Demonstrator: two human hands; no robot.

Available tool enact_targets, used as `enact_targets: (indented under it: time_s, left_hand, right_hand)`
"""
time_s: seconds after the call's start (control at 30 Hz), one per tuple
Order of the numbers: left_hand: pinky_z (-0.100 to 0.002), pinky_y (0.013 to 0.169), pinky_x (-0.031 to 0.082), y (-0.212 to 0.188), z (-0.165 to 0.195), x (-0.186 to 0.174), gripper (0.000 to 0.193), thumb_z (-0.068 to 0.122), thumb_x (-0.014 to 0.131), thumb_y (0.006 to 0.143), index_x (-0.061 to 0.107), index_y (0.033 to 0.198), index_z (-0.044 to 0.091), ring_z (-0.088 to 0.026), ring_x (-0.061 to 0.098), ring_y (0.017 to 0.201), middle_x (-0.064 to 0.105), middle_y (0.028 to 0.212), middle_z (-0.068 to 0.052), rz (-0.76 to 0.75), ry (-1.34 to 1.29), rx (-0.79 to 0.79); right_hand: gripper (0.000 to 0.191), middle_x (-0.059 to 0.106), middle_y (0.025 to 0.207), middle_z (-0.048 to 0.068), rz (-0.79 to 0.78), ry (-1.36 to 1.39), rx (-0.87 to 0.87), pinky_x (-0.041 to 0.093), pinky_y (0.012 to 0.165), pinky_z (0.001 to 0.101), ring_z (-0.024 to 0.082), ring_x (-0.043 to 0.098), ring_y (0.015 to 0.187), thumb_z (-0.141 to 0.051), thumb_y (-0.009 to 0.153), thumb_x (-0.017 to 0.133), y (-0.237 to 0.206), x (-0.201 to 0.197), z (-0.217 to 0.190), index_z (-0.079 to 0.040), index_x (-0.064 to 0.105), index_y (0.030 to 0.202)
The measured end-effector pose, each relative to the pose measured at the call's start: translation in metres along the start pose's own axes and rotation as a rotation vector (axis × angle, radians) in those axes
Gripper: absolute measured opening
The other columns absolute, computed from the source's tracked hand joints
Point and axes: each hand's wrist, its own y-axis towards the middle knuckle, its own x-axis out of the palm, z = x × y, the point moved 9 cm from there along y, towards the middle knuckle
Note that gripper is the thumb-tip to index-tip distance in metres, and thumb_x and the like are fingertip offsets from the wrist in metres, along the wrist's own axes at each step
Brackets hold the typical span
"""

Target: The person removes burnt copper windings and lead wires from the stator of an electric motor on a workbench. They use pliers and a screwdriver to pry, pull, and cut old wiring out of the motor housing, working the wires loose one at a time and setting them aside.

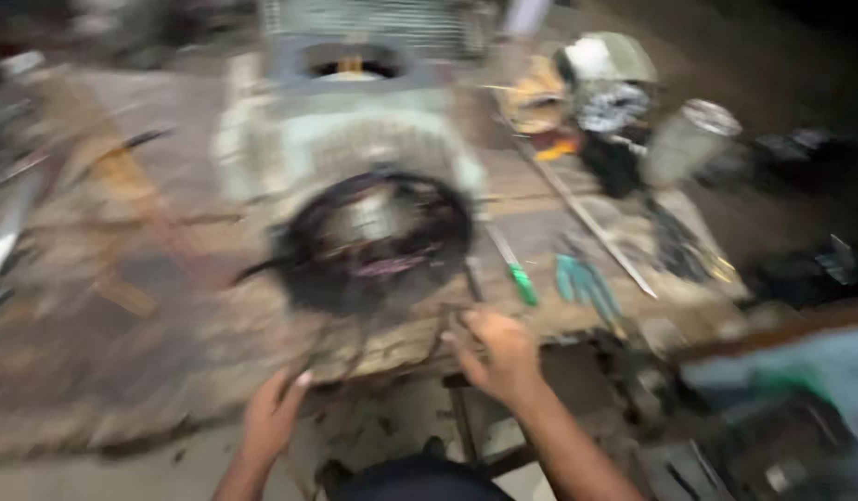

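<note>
right hand [498, 353] gripping wires [452, 320] | left hand [273, 413] grip unclear | motor [378, 237] just above

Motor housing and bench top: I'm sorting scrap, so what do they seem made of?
Motor housing: probably cast metal, painted pale grey-green, with ribbed fins behind. Bench top: looks like worn, stained wood planks, brown and rough. Blur leaves both uncertain.

- Motor [368, 186]: large pale grey housing, lying on its side on the bench [122, 306], open round end facing the front edge. The picture is blurred.
- Windings [378, 246]: dark ring of coils inside the open end.
- Wires [350, 339]: thin dark strands hanging from the open end, reaching the front edge of the bench.
</note>
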Motion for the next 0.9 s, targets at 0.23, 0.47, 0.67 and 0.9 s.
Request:
enact_targets:
  time_s: [0.23, 0.47, 0.67, 0.9]
  left_hand:
    - [-0.029, 0.054, 0.037, -0.001, -0.002, 0.017, 0.024, 0.022, 0.073, 0.091, 0.066, 0.095, 0.0, -0.008, 0.042, 0.062, 0.05, 0.065, -0.002, 0.003, -0.087, -0.097]
    - [-0.033, 0.085, 0.047, 0.0, 0.035, 0.021, 0.036, 0.028, 0.07, 0.096, 0.067, 0.115, -0.002, -0.018, 0.063, 0.096, 0.069, 0.105, -0.011, 0.211, 0.125, 0.158]
    - [-0.035, 0.081, 0.051, -0.015, 0.048, 0.006, 0.033, 0.033, 0.06, 0.1, 0.069, 0.11, 0.003, -0.022, 0.065, 0.085, 0.07, 0.09, -0.014, 0.32, 0.157, -0.05]
    - [-0.039, 0.066, 0.047, -0.007, 0.088, -0.028, 0.033, 0.035, 0.059, 0.1, 0.068, 0.094, 0.004, -0.024, 0.06, 0.07, 0.062, 0.075, -0.013, 0.357, 0.374, -0.018]
  right_hand:
    - [0.042, 0.071, 0.111, 0.023, -0.357, -0.356, 1.057, 0.053, 0.088, 0.0546, 0.043, 0.066, 0.105, -0.042, 0.089, 0.074, -0.12, -0.041, 0.292, -0.006, 0.07, 0.111]
    - [0.076, 0.061, 0.131, 0.028, -0.597, -0.355, 0.758, 0.048, 0.099, 0.0548, 0.045, 0.059, 0.119, -0.044, 0.076, 0.082, -0.135, 0.015, 0.37, -0.002, 0.055, 0.133]
    - [0.062, 0.063, 0.122, 0.036, -0.598, -0.084, 0.94, 0.047, 0.092, 0.0607, 0.055, 0.058, 0.113, -0.046, 0.088, 0.065, -0.156, 0.034, 0.41, 0.003, 0.067, 0.126]
    - [0.044, 0.068, 0.115, 0.028, -0.509, 0.876, 1.012, 0.055, 0.088, 0.0503, 0.037, 0.069, 0.101, -0.029, 0.104, 0.051, -0.204, -0.009, 0.421, 0.0, 0.051, 0.137]
